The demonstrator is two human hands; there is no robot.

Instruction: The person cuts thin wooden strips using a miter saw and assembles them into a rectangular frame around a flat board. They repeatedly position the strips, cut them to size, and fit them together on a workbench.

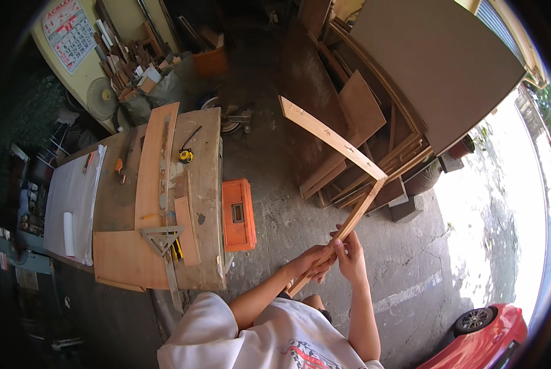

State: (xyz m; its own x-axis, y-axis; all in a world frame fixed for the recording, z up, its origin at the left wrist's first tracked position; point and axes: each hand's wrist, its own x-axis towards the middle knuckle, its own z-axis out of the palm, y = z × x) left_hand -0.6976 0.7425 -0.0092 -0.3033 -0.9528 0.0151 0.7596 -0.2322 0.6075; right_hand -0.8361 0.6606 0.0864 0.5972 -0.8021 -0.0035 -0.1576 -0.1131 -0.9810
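Observation:
An L-shaped frame of two pale wood strips (332, 136) is held up in front of me, its corner to the upper right. One arm of the frame slants down toward my body, while the other reaches away to the upper left. Around the lower arm, near its end, my left hand (310, 262) is closed. Just above it, my right hand (350, 253) grips the same strip with thumb and fingers. Dark marks or notches show along the far strip, too small to make out.
A workbench (211, 184) on the left carries plywood sheets (118, 252), a metal triangle square (162, 238), a tape measure (185, 155) and a paper roll (69, 234). An orange toolbox (239, 215) stands beside it. Boards (362, 104) lean at the right; a red car (487, 338) is lower right.

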